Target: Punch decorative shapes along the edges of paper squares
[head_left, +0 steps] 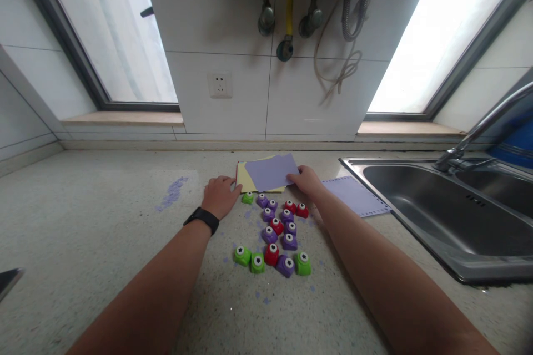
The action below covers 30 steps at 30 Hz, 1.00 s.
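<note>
My right hand pinches the right edge of a purple sheet, which lies tilted over a stack of yellow sheets. At the left edge of that stack rests my left hand, thumb and fingers apart, with a black band on the wrist. Several small craft punches in purple, red and green stand on the counter between my forearms. Another purple sheet, with notches along its edges, lies right of my right hand.
A steel double sink with a faucet is at the right. Purple paper bits lie left of my left hand. The tiled wall behind carries pipes and a socket. A dark pointed object shows at the left edge.
</note>
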Each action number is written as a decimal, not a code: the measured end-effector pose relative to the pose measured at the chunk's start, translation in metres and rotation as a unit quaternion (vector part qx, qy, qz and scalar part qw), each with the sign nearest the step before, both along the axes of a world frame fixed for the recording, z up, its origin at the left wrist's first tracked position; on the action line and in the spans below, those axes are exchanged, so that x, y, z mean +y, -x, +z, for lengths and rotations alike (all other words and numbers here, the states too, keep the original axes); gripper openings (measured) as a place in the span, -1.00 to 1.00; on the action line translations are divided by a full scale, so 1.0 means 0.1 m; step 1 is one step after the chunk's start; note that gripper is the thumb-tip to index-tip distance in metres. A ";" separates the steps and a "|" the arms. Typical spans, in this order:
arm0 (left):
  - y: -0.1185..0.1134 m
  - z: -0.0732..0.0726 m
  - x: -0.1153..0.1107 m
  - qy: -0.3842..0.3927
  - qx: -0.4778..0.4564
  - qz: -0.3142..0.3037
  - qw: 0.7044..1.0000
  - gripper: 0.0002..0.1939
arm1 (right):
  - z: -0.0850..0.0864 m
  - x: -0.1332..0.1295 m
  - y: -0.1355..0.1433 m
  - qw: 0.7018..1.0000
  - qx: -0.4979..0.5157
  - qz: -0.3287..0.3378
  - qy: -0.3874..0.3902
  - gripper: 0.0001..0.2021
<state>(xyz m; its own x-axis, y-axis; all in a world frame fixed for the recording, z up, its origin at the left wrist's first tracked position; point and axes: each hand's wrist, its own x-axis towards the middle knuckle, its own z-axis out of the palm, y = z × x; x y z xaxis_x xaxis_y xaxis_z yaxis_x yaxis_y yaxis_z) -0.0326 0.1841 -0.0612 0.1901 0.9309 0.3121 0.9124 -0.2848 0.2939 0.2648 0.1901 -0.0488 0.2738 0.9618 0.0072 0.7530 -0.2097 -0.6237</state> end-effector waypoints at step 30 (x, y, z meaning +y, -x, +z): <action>-0.01 0.00 -0.06 0.033 0.054 -0.084 0.994 -0.44 | 0.07 -0.06 0.10 0.998 0.026 0.029 -0.041 -0.60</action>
<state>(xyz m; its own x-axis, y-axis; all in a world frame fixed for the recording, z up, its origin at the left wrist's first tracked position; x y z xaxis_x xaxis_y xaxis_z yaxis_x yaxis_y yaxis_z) -0.0315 0.1785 -0.0610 0.3742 0.9007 0.2207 0.8808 -0.4196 0.2192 0.2550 0.1843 -0.0418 0.2191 0.9729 0.0739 0.7281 -0.1127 -0.6761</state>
